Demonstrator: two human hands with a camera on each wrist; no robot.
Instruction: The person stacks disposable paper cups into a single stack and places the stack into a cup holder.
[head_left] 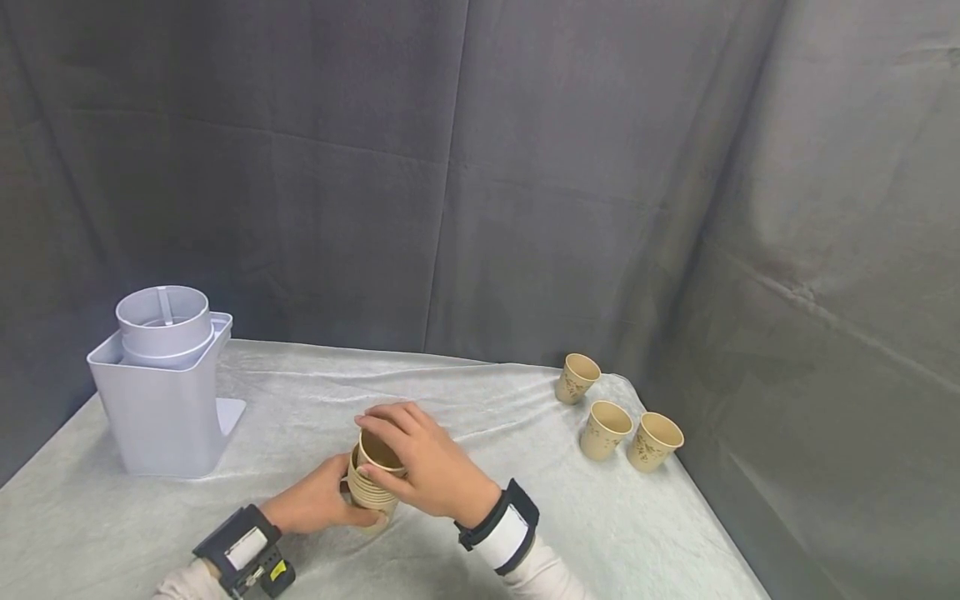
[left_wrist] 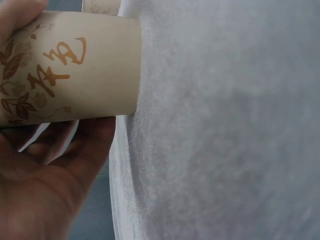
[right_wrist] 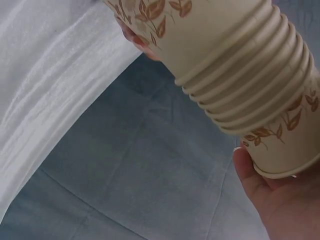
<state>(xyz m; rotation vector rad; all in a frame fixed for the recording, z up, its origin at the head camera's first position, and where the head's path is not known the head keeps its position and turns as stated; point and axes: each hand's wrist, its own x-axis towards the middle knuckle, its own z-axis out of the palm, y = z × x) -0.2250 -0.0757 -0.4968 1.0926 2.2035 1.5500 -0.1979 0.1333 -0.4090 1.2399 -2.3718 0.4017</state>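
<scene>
A stack of nested beige paper cups [head_left: 370, 495] stands low over the cloth in the middle of the head view. My left hand [head_left: 315, 498] grips its lower part, with thumb and fingers on opposite sides. At the rim of the top cup [head_left: 382, 451], my right hand [head_left: 438, 467] holds on with fingers over the far side and thumb in front. That top cup [right_wrist: 295, 135] sticks up out of the stack in the right wrist view, below a row of rims. Brown leaf prints and orange lettering show on the bottom cup [left_wrist: 95, 70] in the left wrist view.
Three single paper cups stand upright at the right: a back cup [head_left: 577, 379], a front left cup [head_left: 604, 432] and a front right cup [head_left: 655, 442]. A pale grey plastic container [head_left: 161, 417] with a round insert [head_left: 167, 333] stands left. Grey curtains [head_left: 465, 183] surround the white cloth-covered table [head_left: 480, 408].
</scene>
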